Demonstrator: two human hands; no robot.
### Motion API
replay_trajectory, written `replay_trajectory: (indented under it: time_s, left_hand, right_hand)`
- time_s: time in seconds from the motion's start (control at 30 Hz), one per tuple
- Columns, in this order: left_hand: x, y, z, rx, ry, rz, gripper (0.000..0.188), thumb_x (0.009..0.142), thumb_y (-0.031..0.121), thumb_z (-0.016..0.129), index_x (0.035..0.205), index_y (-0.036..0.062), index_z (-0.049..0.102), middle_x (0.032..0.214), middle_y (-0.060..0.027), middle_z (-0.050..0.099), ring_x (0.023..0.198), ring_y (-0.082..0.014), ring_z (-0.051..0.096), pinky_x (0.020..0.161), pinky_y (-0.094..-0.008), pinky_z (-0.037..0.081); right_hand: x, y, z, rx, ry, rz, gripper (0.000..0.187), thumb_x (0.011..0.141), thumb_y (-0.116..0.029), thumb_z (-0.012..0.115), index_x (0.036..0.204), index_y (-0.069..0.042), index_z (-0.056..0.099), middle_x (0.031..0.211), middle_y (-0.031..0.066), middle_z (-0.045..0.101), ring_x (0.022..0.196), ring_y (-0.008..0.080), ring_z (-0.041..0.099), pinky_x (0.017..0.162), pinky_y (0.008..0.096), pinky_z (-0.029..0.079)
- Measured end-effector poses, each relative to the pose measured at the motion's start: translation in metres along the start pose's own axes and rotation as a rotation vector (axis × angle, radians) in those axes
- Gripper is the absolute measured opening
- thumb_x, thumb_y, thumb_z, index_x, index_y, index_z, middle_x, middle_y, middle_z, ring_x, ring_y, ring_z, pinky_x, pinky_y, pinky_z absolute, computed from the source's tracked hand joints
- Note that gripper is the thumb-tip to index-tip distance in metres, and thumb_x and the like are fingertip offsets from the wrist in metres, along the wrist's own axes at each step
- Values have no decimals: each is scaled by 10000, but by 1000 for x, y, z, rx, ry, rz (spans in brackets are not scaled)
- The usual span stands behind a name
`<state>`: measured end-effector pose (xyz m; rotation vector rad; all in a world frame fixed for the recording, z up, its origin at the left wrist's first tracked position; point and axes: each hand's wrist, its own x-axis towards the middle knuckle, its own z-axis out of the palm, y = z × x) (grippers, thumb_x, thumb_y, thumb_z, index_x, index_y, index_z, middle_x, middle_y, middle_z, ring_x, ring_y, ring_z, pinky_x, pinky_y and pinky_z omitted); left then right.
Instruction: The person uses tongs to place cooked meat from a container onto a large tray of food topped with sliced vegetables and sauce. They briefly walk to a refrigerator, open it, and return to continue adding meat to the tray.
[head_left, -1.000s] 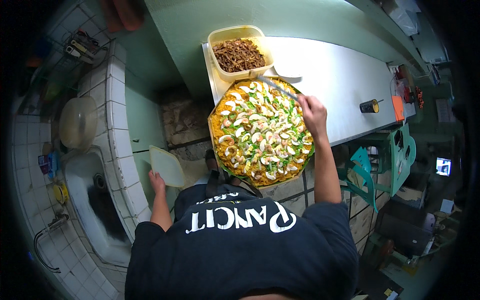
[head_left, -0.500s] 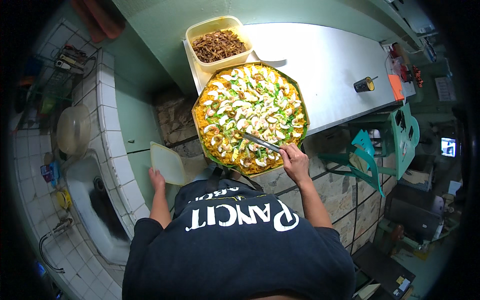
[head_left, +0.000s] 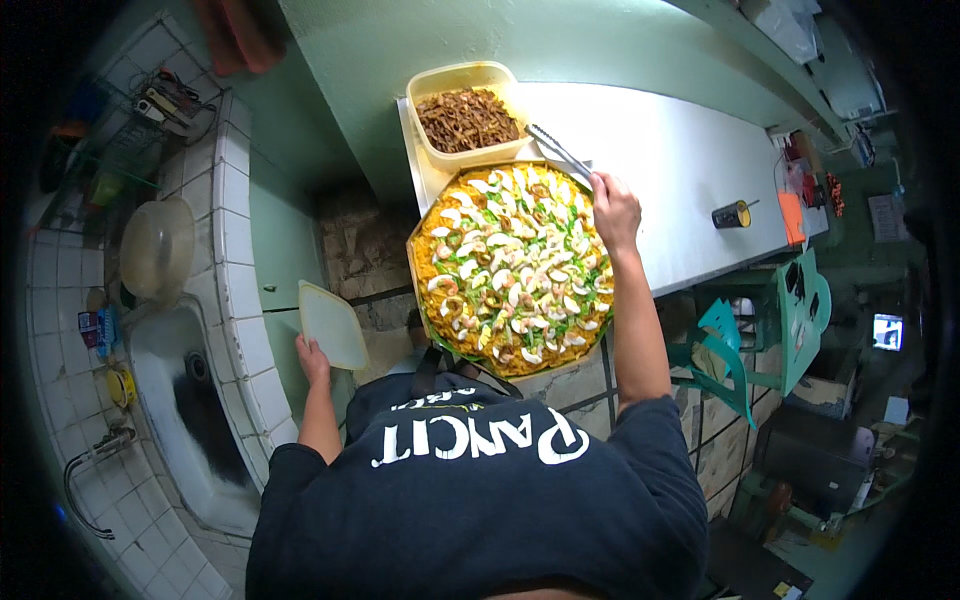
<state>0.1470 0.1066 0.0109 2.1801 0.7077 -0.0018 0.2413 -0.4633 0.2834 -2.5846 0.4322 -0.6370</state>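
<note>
My right hand (head_left: 616, 212) is closed on the handle end of metal tongs (head_left: 560, 150), whose tips reach toward the right side of a pale plastic tub (head_left: 508, 78). Dark brown cooked strips (head_left: 465, 120) lie in that tub. Below it, a large eight-sided tray (head_left: 414, 270) is filled with orange noodles (head_left: 440, 290), topped with egg slices, shrimp and chopped greens. Low on the left, my left hand (head_left: 313, 358) grips the edge of a translucent square lid (head_left: 335, 327). Its fingers are partly behind the lid.
A white table (head_left: 660, 150) carries the tub and tray, with a dark cup (head_left: 732, 215) toward its right end. At left is a sink (head_left: 185, 400) with a tiled edge (head_left: 228, 240) and a plastic basin (head_left: 155, 250). Green chairs (head_left: 725, 345) stand at right.
My right hand has moved the tongs from the near part of the noodles up and away, to beside the tub. My left hand still has the lid in about the same place.
</note>
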Motion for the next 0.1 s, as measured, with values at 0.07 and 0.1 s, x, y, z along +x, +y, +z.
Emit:
replay_trajectory:
  time_s: [0.07, 0.1]
  left_hand:
    - [9, 17, -2, -53, 14, 47, 325, 954, 173, 456, 1240, 19, 477, 1202, -207, 569, 1110, -355, 545, 950, -419, 397]
    - [15, 26, -4, -94, -3, 3, 319, 955, 193, 461, 1244, 61, 489, 1222, -202, 561, 1126, -350, 537, 964, -419, 385]
  right_hand:
    - [37, -13, 24, -259, -70, -31, 287, 929, -335, 539, 1005, -103, 690, 909, 157, 682, 772, 361, 666, 694, 432, 527]
    - [55, -21, 36, -328, -211, 67, 327, 926, -386, 550, 1044, -119, 697, 975, 139, 680, 902, 340, 659, 825, 425, 503]
